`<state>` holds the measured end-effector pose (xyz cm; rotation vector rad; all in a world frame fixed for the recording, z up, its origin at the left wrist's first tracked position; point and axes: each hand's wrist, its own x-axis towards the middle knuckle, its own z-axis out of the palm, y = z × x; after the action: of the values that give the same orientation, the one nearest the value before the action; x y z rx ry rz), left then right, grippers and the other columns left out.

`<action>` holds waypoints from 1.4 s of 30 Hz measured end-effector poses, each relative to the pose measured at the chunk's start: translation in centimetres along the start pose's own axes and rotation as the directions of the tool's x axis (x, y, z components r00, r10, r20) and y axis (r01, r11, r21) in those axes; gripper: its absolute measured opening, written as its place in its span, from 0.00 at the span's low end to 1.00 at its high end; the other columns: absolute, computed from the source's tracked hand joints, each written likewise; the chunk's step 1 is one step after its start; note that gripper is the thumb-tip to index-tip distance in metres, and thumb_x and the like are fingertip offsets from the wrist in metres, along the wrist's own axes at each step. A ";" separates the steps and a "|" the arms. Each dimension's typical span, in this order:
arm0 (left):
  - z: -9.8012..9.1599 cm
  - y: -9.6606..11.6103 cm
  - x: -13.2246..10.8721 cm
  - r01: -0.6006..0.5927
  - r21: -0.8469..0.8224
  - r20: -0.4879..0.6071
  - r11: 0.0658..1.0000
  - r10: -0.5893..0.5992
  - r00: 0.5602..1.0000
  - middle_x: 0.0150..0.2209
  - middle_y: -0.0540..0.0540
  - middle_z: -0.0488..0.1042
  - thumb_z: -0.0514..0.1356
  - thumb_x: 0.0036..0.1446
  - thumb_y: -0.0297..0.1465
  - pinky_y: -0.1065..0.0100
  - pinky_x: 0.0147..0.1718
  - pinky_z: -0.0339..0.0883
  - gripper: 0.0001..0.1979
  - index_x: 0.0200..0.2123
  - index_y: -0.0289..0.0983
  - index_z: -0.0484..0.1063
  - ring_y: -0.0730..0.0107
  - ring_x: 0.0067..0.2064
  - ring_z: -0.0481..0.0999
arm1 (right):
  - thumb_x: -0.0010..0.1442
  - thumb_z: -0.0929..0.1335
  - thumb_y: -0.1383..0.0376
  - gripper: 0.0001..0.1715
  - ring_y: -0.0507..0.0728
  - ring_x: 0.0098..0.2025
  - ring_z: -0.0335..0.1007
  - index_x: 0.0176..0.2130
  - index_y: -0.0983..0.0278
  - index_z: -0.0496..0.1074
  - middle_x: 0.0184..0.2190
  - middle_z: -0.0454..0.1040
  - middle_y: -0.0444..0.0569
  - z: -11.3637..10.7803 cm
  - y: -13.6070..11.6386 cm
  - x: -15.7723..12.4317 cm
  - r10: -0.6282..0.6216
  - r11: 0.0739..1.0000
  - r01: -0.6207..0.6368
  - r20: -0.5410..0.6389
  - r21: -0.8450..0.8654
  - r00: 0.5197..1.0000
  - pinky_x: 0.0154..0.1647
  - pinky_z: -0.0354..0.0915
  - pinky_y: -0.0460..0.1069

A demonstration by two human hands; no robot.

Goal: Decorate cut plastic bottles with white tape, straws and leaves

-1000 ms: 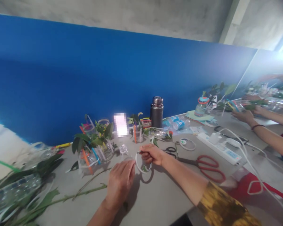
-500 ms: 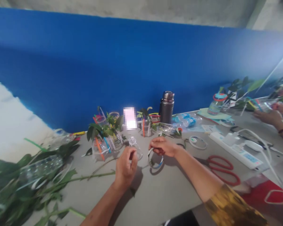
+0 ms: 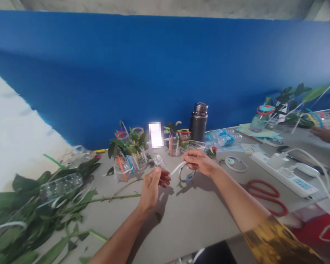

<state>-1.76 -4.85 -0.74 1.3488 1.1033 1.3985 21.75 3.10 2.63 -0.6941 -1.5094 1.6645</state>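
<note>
My right hand (image 3: pixel 197 162) pinches a thin ring that looks like a roll of tape (image 3: pixel 187 173), with a loose white strip (image 3: pixel 178 168) sticking out toward the left. My left hand (image 3: pixel 154 183) is open, its fingers loosely bent and apart, holding nothing that I can see. Just behind it stands a cut clear plastic bottle neck (image 3: pixel 158 160), its lower part hidden by the fingers. Below the ring lies a small leaf scrap (image 3: pixel 179 185) on the grey table (image 3: pixel 187 220).
Leafy cuttings (image 3: pixel 13 216) with a clear plastic bottle (image 3: pixel 61 186) cover the left. Behind stand plant-filled clear cups (image 3: pixel 123 172), a blurred bright phone-like screen (image 3: pixel 156 135) and a thermos (image 3: pixel 199 123). Red-handled scissors (image 3: pixel 266 194) and a power strip (image 3: pixel 284 174) lie right. Another person's hand (image 3: pixel 326 134) shows far right.
My left hand has gone from closed fingers to open ones. My right hand still holds the ring, and a white strip now points out from it to the left. The view has shifted slightly.
</note>
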 end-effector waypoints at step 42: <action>0.3 0.0 -1.0 -0.274 0.503 0.021 0.820 0.305 0.952 0.29 0.49 0.77 0.60 0.65 0.36 0.68 0.32 0.65 0.09 0.37 0.38 0.78 0.70 0.29 0.72 | 0.44 0.81 0.39 0.34 0.47 0.19 0.42 0.34 0.65 0.81 0.14 0.51 0.32 1.1 2.3 1.5 0.027 0.998 -0.009 -0.339 0.054 0.940 0.22 0.41 0.47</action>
<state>-1.48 -5.78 -0.93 1.9268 1.4137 1.4259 19.62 3.67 0.66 -0.9170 -1.2127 1.4999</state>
